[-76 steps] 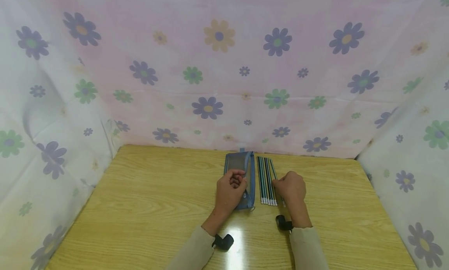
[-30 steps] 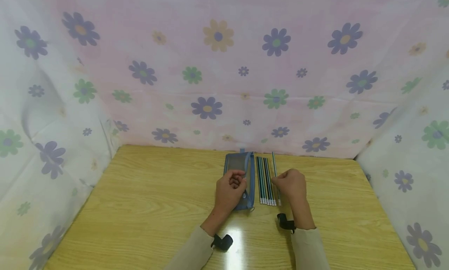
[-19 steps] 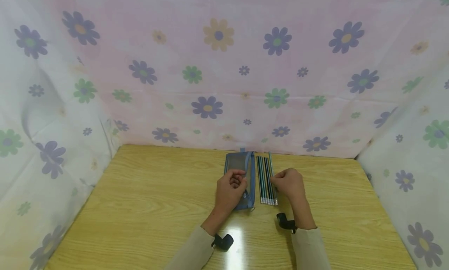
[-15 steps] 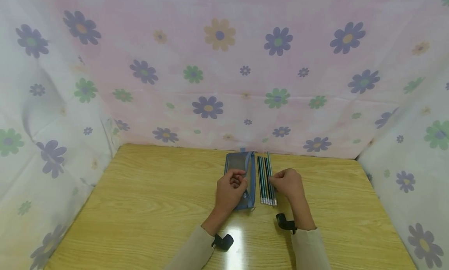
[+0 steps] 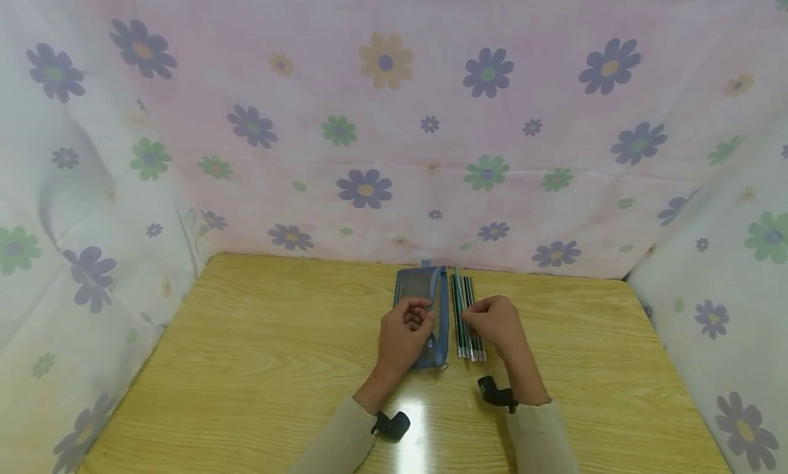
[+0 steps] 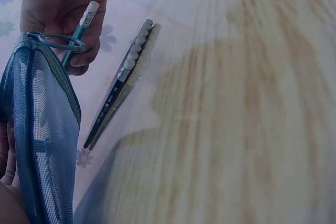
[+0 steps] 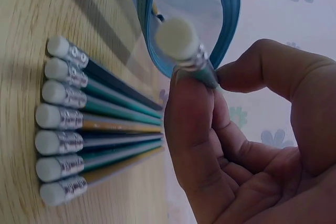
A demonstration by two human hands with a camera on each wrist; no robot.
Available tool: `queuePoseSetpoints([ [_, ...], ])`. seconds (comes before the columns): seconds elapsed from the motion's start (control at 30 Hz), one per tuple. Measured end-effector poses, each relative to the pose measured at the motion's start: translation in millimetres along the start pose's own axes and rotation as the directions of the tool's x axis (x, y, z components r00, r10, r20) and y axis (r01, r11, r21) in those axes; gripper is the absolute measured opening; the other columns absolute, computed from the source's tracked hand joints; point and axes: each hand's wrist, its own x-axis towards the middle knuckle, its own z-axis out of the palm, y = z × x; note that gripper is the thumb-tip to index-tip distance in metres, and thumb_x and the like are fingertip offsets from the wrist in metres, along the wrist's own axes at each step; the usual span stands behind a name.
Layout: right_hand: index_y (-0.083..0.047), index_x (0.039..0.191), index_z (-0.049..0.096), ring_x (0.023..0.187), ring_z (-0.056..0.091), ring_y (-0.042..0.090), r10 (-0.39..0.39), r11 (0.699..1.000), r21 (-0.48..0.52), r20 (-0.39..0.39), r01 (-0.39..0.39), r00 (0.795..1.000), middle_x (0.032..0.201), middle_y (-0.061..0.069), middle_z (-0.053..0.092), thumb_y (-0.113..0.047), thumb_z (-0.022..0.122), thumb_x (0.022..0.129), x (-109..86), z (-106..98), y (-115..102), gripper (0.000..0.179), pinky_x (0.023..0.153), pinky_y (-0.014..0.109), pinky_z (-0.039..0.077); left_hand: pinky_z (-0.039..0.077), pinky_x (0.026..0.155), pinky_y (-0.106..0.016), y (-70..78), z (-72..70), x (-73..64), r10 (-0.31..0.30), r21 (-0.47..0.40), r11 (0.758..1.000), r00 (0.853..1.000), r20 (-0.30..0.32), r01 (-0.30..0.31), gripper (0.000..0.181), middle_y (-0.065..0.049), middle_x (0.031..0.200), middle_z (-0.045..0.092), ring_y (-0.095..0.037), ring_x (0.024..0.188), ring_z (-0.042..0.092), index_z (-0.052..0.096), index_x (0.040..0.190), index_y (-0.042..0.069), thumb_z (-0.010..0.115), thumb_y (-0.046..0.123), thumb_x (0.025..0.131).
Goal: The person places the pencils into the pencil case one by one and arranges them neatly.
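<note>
My left hand [image 5: 405, 330] holds the blue mesh pencil case [image 5: 440, 317] by its side, fingers curled at the edge. In the right wrist view, the zipped mouth of the case [image 7: 231, 14] gapes, and a small dark-and-yellow tip [image 7: 156, 11] shows within it. Between thumb and forefinger, my right hand [image 5: 497, 318] pinches a green pencil [image 7: 178, 40], white eraser toward the wrist camera. That pencil is raised above a row of pencils [image 7: 110, 93], close to the case. In the left wrist view its eraser end [image 6: 90, 11] overlaps the zip ring [image 6: 58, 41].
Several pencils lie side by side on the wood-grain table [image 5: 277, 364], erasers toward me, just right of the case. A flowered cloth [image 5: 394, 132] hangs behind and along both sides. Black wrist cameras [image 5: 392, 425] sit at both wrists.
My right hand has drawn the green pencil away from the right end of the row and carried it left over the others toward the case. My left hand stays put.
</note>
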Motion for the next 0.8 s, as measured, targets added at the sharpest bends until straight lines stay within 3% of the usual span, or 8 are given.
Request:
queuePoseSetpoints([
  [0.37,0.005,0.097,0.078,0.067,0.071,0.024,0.009,0.997,0.071,0.035,-0.012,0.999,0.085,0.015,0.073,-0.007,0.068,0.091,-0.8,11.8,-5.0,0.017,0.069,0.041,0.063,0.057,0.06,-0.023,1.2,-0.2,0.5,-0.016,0.004,1.0,1.0,0.01,0.016,0.017,-0.006,0.087,0.069,-0.012,0.071,0.067,0.073,0.111,0.003,0.073,0.001,0.094],
  [0.8,0.01,0.105,0.075,0.075,0.075,0.026,0.05,0.974,0.219,0.017,-0.052,0.999,0.1,0.021,0.074,-0.007,0.071,0.094,-0.3,28.4,-9.1,0.021,0.074,0.042,0.065,0.057,0.06,-0.023,1.1,0.3,0.5,-0.02,0.021,1.0,1.0,0.013,0.019,0.017,-0.005,0.087,0.069,-0.012,0.071,0.066,0.073,0.112,0.004,0.073,0.002,0.095],
])
